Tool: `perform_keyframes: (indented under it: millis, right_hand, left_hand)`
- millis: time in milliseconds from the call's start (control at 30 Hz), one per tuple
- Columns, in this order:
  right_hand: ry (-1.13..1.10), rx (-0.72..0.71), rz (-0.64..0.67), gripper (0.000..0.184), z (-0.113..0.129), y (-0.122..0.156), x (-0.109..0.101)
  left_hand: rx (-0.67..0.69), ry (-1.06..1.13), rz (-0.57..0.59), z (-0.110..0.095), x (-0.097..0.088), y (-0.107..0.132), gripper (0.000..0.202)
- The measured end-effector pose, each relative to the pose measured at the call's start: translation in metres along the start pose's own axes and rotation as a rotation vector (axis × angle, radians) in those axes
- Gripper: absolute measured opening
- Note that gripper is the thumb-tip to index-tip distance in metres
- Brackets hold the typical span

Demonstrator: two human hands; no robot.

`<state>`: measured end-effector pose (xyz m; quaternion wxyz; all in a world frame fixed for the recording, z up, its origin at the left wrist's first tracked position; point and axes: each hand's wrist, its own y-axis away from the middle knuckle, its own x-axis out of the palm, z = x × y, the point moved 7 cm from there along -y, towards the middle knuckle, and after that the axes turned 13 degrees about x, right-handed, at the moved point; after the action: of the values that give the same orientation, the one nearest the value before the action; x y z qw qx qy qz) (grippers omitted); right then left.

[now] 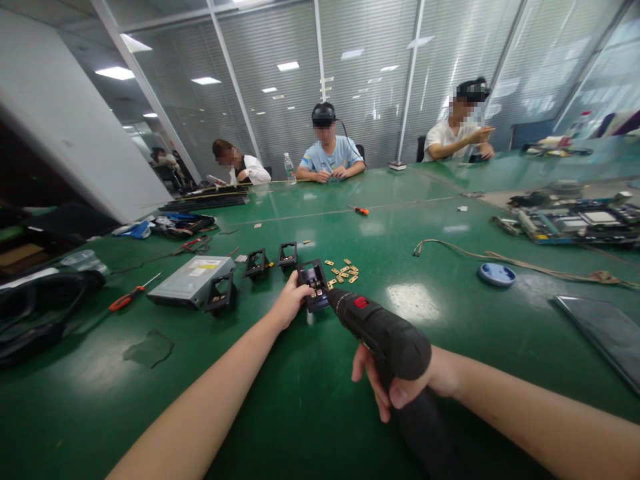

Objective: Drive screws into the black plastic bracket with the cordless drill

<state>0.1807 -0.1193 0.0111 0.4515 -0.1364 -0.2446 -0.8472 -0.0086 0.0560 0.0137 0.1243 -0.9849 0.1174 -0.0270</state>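
Note:
In the middle of the head view, my left hand (291,298) is closed on the side of a black plastic frame (315,275), its thumb near small brass-coloured parts inside. My right hand (387,383) grips a black cordless drill (380,330) with a red switch on top. The drill's front end points at the frame; whether the tip touches it is hidden. Beyond the drill lie several small brass plates (344,272). Similar black frames, one far (287,255), one to the left (257,264) and one nearer (221,294), stand left of my left hand.
A silver disc drive (193,280) and an orange screwdriver (129,298) lie left. Another screwdriver (361,211) lies further back. On the right are a blue round lid-like object (497,275), a cable (453,248), a circuit board (590,223) and a dark flat panel (603,333). Several people sit across the green table (310,413).

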Motion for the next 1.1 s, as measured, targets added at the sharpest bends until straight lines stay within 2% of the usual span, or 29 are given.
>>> perform_keyframes:
  millis: [100,200,400,600,867,1100]
  right_hand:
    - [-0.013,0.01,-0.01,0.064,0.004,-0.001,0.005]
    - [-0.01,0.023,-0.011,0.062,0.006,-0.001,0.009]
    - [-0.018,0.035,-0.041,0.06,0.008,0.002,0.009]
    - [-0.006,0.009,0.04,0.064,0.001,0.001,0.0]
    - [0.049,0.032,0.064,0.065,-0.002,0.004,-0.002]
    - [0.02,0.022,0.057,0.066,-0.002,0.006,0.0]
  left_hand:
    - [-0.025,-0.023,-0.031,0.008,-0.004,-0.002,0.058]
    - [-0.004,-0.034,-0.006,0.011,-0.006,-0.003,0.056]
    - [0.018,-0.059,0.007,0.008,-0.006,-0.003,0.057]
    - [0.027,-0.138,0.025,0.004,-0.006,-0.001,0.059]
    - [-0.011,0.002,0.033,0.007,-0.004,0.0,0.06]
    - [-0.029,-0.009,0.026,0.009,-0.005,0.0,0.059]
